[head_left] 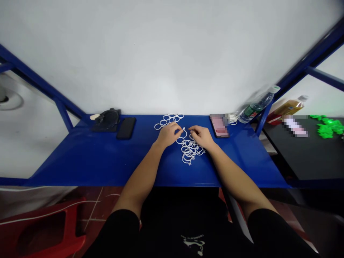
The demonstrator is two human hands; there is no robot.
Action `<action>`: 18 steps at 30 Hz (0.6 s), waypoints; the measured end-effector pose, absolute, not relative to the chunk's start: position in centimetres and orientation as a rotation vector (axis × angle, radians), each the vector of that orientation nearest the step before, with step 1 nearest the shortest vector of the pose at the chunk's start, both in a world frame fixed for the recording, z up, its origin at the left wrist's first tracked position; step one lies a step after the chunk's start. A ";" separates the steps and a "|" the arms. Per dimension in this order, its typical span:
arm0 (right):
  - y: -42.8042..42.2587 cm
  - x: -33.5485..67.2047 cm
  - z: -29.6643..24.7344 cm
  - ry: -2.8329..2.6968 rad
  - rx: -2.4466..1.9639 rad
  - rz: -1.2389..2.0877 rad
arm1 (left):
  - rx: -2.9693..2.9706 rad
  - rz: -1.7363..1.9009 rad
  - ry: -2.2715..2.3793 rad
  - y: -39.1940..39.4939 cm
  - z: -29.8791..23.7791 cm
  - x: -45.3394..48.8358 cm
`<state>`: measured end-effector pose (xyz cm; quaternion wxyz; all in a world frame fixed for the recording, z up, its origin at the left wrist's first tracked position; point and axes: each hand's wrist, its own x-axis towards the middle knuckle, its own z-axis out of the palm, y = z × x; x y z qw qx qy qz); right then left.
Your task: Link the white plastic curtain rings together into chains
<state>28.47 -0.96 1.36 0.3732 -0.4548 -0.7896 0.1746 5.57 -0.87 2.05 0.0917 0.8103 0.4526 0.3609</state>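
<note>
My left hand (168, 134) is closed, its thumb and forefinger pinching a white plastic ring (186, 134) with a small clasp at its top. Facing it, my right hand (202, 137) has thumb and forefinger drawn together; whatever lies between those tips is too small to make out. Below and between the hands, a loose pile of white rings with clasps (187, 156) lies on the blue tabletop (107, 163). Behind my left hand, several white rings (158, 127) lie in a group near the wall, partly hidden by that hand.
Left of the hands lie a dark phone (126, 128) and a black flat object (107, 120). On the right are a lit phone (219, 126), a white cable (232, 119) and a clear bottle (258, 106). Blue metal bars (64, 114) flank the table; a red stool (70, 225) stands below.
</note>
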 end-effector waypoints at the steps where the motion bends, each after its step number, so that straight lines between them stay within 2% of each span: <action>1: -0.9 28.5 1.3 -2.022 -1.148 0.450 | 2.406 1.075 1.341 -0.9 2.1 5.6; 13: -0.9 28.8 1.4 -2.018 -0.952 0.324 | 2.436 1.119 1.312 -0.8 1.8 5.7; 18: -1.3 28.6 1.6 -1.967 -0.953 0.418 | 2.503 1.202 1.207 -0.9 1.5 6.2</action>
